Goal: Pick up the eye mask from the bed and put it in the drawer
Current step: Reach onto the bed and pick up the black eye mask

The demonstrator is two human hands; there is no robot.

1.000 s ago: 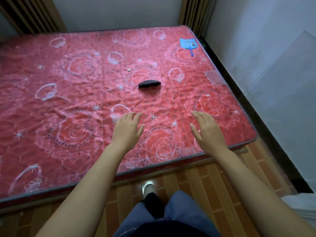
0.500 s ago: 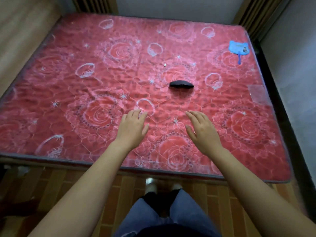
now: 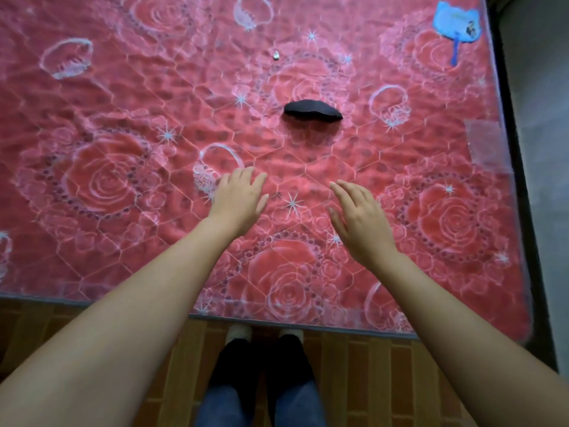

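Note:
A black eye mask (image 3: 312, 110) lies flat in the middle of the red rose-patterned bed (image 3: 107, 180). My left hand (image 3: 238, 201) hovers over the mattress, palm down, fingers apart, short of the mask and to its left. My right hand (image 3: 358, 220) is held beside it, also empty with fingers apart, below and slightly right of the mask. Neither hand touches the mask. No drawer is in view.
A blue cat-shaped hand fan (image 3: 457, 26) lies at the bed's far right corner. A small pale object (image 3: 276, 55) sits beyond the mask. A clear plastic patch (image 3: 485, 146) lies near the right edge. My feet stand on the wooden floor (image 3: 369, 380) at the bed's near edge.
The view has closed in on the bed and tilted down. Both hands have advanced over the mattress toward the mask, which has not moved.

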